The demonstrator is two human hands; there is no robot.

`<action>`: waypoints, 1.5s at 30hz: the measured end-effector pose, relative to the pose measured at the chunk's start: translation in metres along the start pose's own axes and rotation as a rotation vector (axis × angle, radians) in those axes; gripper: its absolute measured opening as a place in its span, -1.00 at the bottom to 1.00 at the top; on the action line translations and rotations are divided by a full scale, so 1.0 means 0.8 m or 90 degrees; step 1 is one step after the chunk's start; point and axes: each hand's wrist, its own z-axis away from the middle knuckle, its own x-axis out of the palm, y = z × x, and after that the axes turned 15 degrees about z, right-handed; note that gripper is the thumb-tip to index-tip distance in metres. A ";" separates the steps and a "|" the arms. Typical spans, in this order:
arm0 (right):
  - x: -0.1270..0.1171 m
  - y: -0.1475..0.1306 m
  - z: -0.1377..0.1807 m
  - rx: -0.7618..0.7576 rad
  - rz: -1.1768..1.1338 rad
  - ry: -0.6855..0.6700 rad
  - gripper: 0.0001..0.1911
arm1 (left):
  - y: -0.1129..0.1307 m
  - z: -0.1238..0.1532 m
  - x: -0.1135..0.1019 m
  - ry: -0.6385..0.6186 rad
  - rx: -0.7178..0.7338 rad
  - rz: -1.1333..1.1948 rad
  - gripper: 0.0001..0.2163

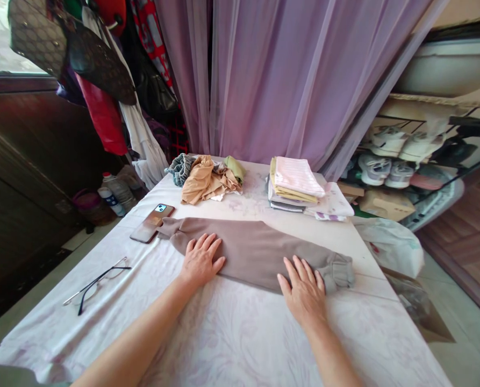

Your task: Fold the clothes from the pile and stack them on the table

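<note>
A taupe garment [256, 248], folded into a long strip with gathered cuffs at both ends, lies across a table covered by a pale patterned cloth [231, 333]. My left hand [201, 259] rests flat on its left part, fingers spread. My right hand [304, 290] lies flat on its right part near the cuff, fingers stretched out. Neither hand grips anything.
A phone [152, 222] lies just left of the garment, and eyeglasses [97, 284] sit nearer the left edge. A heap of unfolded clothes [207, 178] and a stack of folded ones [294, 185] are at the back. Purple curtains hang behind; shoes fill shelves at right.
</note>
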 end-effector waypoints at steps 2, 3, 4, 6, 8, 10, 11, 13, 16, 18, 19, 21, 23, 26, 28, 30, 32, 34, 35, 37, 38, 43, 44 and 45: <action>0.001 0.000 0.001 -0.006 -0.001 0.013 -0.49 | -0.004 -0.005 -0.005 -0.018 0.014 0.007 -0.53; 0.002 0.000 0.002 -0.009 -0.003 0.020 -0.49 | -0.006 -0.007 -0.007 -0.027 0.019 0.013 -0.52; 0.004 0.001 0.003 -0.012 -0.005 0.027 -0.48 | -0.008 -0.009 -0.009 -0.035 0.024 0.019 -0.52; 0.007 0.003 0.004 -0.015 -0.013 0.042 -0.47 | -0.013 -0.011 -0.010 -0.041 0.033 0.034 -0.53; 0.010 0.004 0.005 -0.015 -0.024 0.056 -0.47 | -0.016 -0.012 -0.009 -0.031 0.043 0.047 -0.55; 0.012 0.005 0.005 -0.011 -0.036 0.066 -0.47 | -0.019 -0.010 -0.006 -0.013 0.051 0.057 -0.57; 0.012 0.005 0.005 -0.011 -0.042 0.069 -0.47 | -0.019 -0.010 -0.005 -0.007 0.052 0.061 -0.57; 0.012 0.005 0.004 -0.007 -0.047 0.070 -0.47 | -0.020 -0.008 -0.003 -0.001 0.051 0.067 -0.57; 0.012 0.004 0.003 0.002 -0.049 0.067 -0.46 | -0.021 -0.007 -0.001 0.005 0.054 0.076 -0.59; 0.013 0.004 0.003 0.005 -0.054 0.066 -0.47 | -0.021 -0.006 0.001 0.009 0.060 0.084 -0.62; 0.014 0.004 0.003 0.005 -0.057 0.066 -0.47 | -0.021 -0.006 0.001 0.015 0.063 0.089 -0.64; 0.015 0.005 0.003 0.006 -0.060 0.070 -0.48 | -0.025 -0.007 -0.001 0.045 0.071 0.098 -0.68; 0.016 0.006 0.003 0.007 -0.061 0.074 -0.48 | -0.035 -0.008 -0.009 0.110 0.071 0.096 -0.69; 0.017 0.006 0.002 0.009 -0.063 0.083 -0.49 | -0.063 -0.006 -0.034 0.252 -0.006 0.078 -0.68; 0.017 0.006 0.001 0.011 -0.063 0.089 -0.50 | -0.090 0.000 -0.054 0.327 -0.107 0.067 -0.69; 0.018 0.005 0.000 0.016 -0.065 0.090 -0.51 | -0.117 0.010 -0.071 0.358 -0.208 0.040 -0.72; 0.018 0.005 0.000 0.022 -0.067 0.083 -0.52 | -0.138 0.022 -0.082 0.341 -0.281 0.011 -0.78; 0.019 0.005 -0.001 0.024 -0.070 0.081 -0.53 | -0.150 0.030 -0.084 0.295 -0.308 -0.008 -0.80; 0.019 0.005 -0.001 0.023 -0.070 0.084 -0.53 | -0.152 0.032 -0.084 0.271 -0.313 -0.010 -0.80; 0.020 0.005 -0.001 0.020 -0.069 0.090 -0.52 | -0.152 0.032 -0.080 0.237 -0.313 -0.006 -0.78; 0.021 0.005 -0.001 0.019 -0.069 0.091 -0.52 | -0.150 0.030 -0.078 0.232 -0.315 -0.002 -0.78; 0.022 0.005 -0.001 0.023 -0.078 0.086 -0.53 | -0.148 0.019 -0.080 0.269 -0.322 0.041 -0.82; 0.022 0.005 -0.001 0.025 -0.080 0.087 -0.54 | -0.149 0.018 -0.082 0.284 -0.324 0.042 -0.81; 0.021 0.005 -0.001 0.026 -0.079 0.087 -0.54 | -0.151 0.017 -0.084 0.298 -0.324 0.037 -0.81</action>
